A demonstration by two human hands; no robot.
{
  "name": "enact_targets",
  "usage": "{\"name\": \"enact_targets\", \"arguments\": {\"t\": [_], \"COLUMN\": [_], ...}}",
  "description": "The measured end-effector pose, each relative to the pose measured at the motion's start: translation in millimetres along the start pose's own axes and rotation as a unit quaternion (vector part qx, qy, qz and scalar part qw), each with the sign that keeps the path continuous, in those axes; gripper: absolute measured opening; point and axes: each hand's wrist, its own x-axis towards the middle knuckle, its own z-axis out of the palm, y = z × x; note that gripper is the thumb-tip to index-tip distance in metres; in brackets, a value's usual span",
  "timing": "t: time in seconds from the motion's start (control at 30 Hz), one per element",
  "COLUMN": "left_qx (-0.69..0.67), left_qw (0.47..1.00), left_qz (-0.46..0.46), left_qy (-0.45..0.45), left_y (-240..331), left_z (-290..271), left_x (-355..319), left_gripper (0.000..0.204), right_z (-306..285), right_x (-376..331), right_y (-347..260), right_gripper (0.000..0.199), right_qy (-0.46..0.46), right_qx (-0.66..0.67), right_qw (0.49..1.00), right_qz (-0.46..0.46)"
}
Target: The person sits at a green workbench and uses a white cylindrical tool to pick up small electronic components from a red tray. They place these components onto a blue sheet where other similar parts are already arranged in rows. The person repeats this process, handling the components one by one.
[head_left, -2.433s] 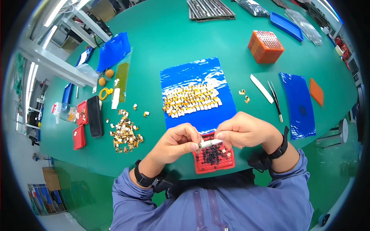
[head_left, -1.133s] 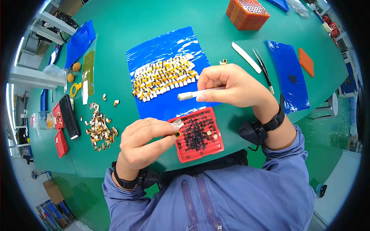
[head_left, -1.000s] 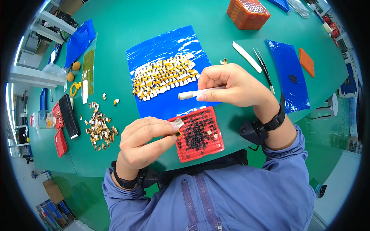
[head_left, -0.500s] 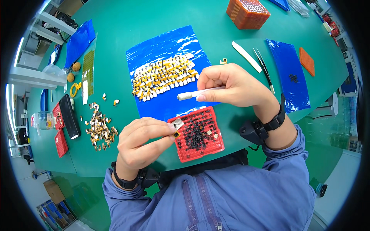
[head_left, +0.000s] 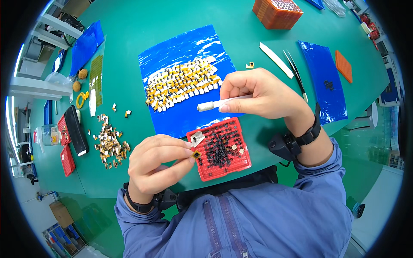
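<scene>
My left hand point(head_left: 157, 167) pinches a small amber-and-white tab part point(head_left: 196, 146) over the left corner of a red tray point(head_left: 241, 161) filled with small black rings point(head_left: 219, 148). Above the tray, my right hand point(head_left: 260, 92) grips a white pen-like tool point(head_left: 215, 104), its tip pointing left. Behind both hands a blue sheet point(head_left: 185, 47) carries rows of several yellow-and-white parts point(head_left: 180, 84).
A loose heap of similar parts point(head_left: 109, 144) lies left of my left hand. Tweezers point(head_left: 296, 75) and a white stick point(head_left: 275, 59) lie to the right, beside another blue sheet point(head_left: 322, 81). An orange tray point(head_left: 277, 12) stands at the back. Red boxes point(head_left: 64, 142) and a black case point(head_left: 77, 131) lie at far left.
Earlier both hands met around the white tool over the red tray. They have since separated: the right hand lifted the tool away, the left lowered with the small part. Little movement in the last second.
</scene>
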Motion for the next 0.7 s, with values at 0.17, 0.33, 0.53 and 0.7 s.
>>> {"name": "enact_targets", "arguments": {"t": [0.17,0.33,0.53,0.7], "left_qx": [0.01,0.121,0.03,-0.01], "left_qw": [1.0,0.966,0.887,0.874], "left_qz": [-0.008,-0.219,-0.458,-0.486], "left_qy": [-0.004,0.071,0.036,-0.006], "left_y": [1.4,-21.3,-49.0,-58.6], "left_z": [-1.5,-16.7,-33.2,-29.1], "left_x": [-0.6,-6.5,-21.5,-26.9], "left_gripper": [0.016,0.013,0.004,0.006], "right_z": [0.6,0.5,0.9,1.1], "right_x": [0.3,-0.7,-0.9,0.1], "right_y": [-1.6,-0.4,-2.1,-0.1], "right_gripper": [0.014,0.013,0.014,0.016], "right_qy": [-0.004,0.004,0.002,0.01], "right_qx": [-0.002,-0.009,0.042,0.041], "right_qw": [1.0,1.0,0.999,0.999], "right_qz": [0.002,0.008,-0.002,-0.015]}}
